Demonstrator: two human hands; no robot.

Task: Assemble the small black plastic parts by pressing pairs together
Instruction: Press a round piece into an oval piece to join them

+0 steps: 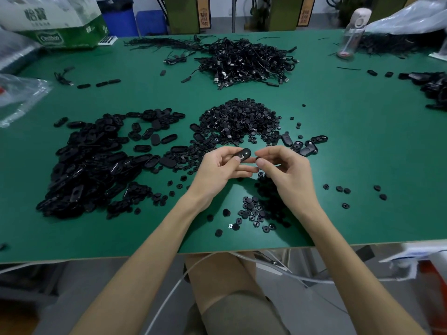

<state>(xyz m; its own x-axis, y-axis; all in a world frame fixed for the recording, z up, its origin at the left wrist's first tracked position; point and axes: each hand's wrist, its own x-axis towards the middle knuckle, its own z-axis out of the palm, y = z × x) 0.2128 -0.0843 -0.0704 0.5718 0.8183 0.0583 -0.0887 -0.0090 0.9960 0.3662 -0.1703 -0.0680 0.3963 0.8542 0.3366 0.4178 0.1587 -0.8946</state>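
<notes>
a person's left hand (222, 169) grips an oval black shell (242, 154) between thumb and fingers above the green worktop (350, 146), while the right hand (284, 171) - fingers curled - pinches a small black piece (257, 158), mostly hidden, just beside the shell's end. a heap of oval shells (96, 160) lies to the left, a mound of round parts (242, 119) sits just beyond the hands, and loose round parts (254, 211) lie scattered between the forearms. farther back rests a tangle of black cables (246, 61) - with a cardboard box (60, 22) and a clear bottle (350, 35) at the far corners.
</notes>
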